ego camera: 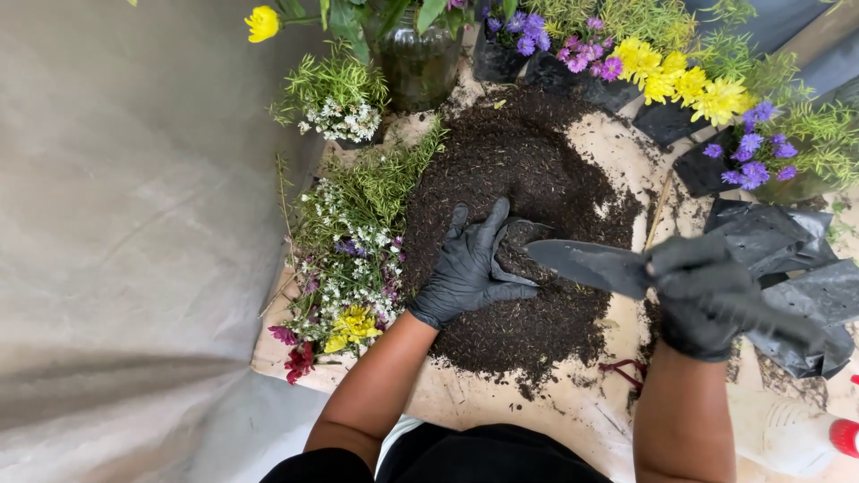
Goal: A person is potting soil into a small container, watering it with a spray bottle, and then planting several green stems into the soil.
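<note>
Left hand (465,268) holds small black grow bag (512,255) open; right hand (702,295) grips trowel (591,266). Soil may spill if the bag mouth collapses.

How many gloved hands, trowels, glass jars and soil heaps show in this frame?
Gloved hands: 2, the left hand holding a small black bag open on the soil and the right hand gripping the trowel
Trowel: 1
Glass jar: 1
Soil heap: 1
Total: 5
</note>
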